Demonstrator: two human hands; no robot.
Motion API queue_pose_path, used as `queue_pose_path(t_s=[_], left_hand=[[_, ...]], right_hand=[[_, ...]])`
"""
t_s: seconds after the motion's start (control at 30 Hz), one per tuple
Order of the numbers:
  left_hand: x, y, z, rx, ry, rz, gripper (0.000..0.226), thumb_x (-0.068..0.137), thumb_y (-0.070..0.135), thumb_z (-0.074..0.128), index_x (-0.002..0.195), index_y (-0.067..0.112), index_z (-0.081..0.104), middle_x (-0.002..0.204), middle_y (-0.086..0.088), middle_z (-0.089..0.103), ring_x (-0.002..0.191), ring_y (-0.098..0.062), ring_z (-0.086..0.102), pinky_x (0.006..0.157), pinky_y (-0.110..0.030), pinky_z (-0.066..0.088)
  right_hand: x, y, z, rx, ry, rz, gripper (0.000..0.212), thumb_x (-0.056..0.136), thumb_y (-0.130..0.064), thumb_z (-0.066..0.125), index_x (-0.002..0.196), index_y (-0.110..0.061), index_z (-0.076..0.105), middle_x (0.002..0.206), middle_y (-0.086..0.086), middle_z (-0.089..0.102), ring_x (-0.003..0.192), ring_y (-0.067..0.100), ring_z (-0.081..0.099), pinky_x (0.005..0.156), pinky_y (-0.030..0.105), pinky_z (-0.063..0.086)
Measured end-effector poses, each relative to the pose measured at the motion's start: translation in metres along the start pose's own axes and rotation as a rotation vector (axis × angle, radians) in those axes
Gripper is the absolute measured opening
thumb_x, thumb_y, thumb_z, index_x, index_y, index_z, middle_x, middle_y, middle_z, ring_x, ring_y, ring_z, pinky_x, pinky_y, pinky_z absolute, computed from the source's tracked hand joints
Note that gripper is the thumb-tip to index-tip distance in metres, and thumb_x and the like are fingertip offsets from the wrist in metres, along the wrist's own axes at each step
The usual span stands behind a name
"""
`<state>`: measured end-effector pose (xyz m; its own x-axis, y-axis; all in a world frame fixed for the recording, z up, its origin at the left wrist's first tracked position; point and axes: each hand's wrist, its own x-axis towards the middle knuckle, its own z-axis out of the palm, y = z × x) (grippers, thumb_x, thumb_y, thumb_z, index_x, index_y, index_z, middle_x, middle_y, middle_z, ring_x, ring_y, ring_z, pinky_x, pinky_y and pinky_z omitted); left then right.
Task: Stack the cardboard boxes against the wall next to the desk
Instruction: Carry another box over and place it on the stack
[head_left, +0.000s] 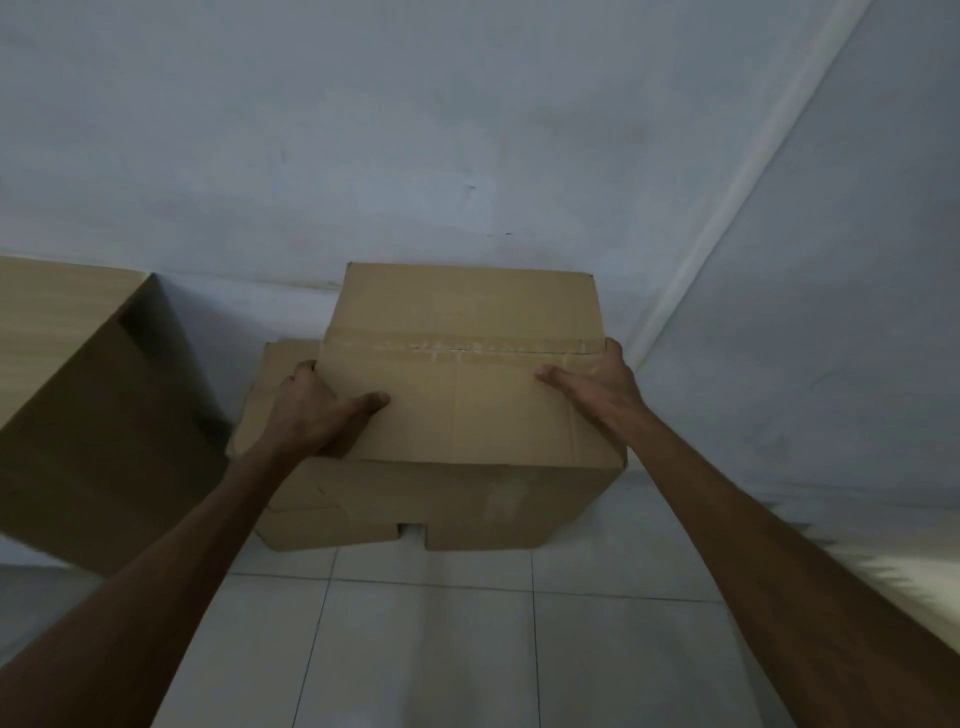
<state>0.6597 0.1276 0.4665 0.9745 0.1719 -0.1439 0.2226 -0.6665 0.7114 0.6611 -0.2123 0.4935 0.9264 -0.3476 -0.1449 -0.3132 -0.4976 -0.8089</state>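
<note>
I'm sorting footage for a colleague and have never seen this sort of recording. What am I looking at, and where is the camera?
There is no machine here. The single picture comes from a camera worn on a person's head, looking forward and down at their two bare arms. The left hand and right hand each have a grip on a side of a taped brown cardboard box, thumbs on top. It sits over a wider brown cardboard box on the pale tiled floor, close to the grey wall. The light wooden desk stands to the left.

The single head view looks forward and down from close (arm's reach) toward the wall (467, 130) and floor (415, 649).
</note>
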Motion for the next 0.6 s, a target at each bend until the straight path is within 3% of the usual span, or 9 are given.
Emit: queue_pose_path(t_s=[0.07,0.23,0.37,0.5,0.6], left_hand=[[0.008,0.017,0.017,0.015,0.007,-0.010,0.106,0.056,0.070,0.079,0.132,0.003,0.047,0.128,-0.017,0.058,0.112,-0.036,0.057,0.088,-0.043,0.051],[0.026,0.045,0.057,-0.042,-0.014,-0.027,0.127,0.037,0.087,0.071,0.133,0.007,0.046,0.130,-0.015,0.057,0.113,-0.035,0.057,0.091,-0.051,0.053],[0.038,0.072,0.089,-0.055,-0.002,-0.068,0.131,0.034,0.087,0.071,0.134,0.007,0.044,0.131,-0.015,0.056,0.114,-0.035,0.056,0.092,-0.052,0.052],[0.049,0.096,0.115,-0.080,0.036,-0.065,0.116,0.043,0.075,0.081,0.131,0.006,0.049,0.129,-0.013,0.059,0.113,-0.032,0.058,0.092,-0.050,0.053],[0.059,0.106,0.121,-0.086,0.059,-0.093,0.122,0.037,0.081,0.078,0.130,0.008,0.050,0.129,-0.012,0.059,0.113,-0.031,0.058,0.092,-0.050,0.053]], right_hand=[[0.017,0.007,-0.014,0.003,-0.002,-0.001,0.102,0.062,-0.056,0.087,0.142,-0.018,0.035,0.134,0.002,0.057,0.119,0.027,0.058,0.092,0.034,0.048],[0.066,0.029,-0.046,0.002,-0.019,-0.015,0.102,0.061,-0.058,0.087,0.141,-0.018,0.038,0.134,0.004,0.058,0.118,0.027,0.059,0.097,0.039,0.050],[0.105,0.044,-0.069,0.017,-0.034,-0.033,0.104,0.059,-0.057,0.089,0.141,-0.018,0.038,0.132,0.002,0.059,0.117,0.025,0.060,0.098,0.041,0.051],[0.138,0.053,-0.086,0.023,-0.059,-0.045,0.106,0.058,-0.055,0.090,0.141,-0.018,0.036,0.132,0.002,0.059,0.116,0.025,0.060,0.100,0.045,0.051],[0.159,0.054,-0.090,0.017,-0.080,-0.050,0.109,0.055,-0.057,0.091,0.141,-0.018,0.037,0.132,0.002,0.059,0.117,0.026,0.060,0.100,0.047,0.050]])
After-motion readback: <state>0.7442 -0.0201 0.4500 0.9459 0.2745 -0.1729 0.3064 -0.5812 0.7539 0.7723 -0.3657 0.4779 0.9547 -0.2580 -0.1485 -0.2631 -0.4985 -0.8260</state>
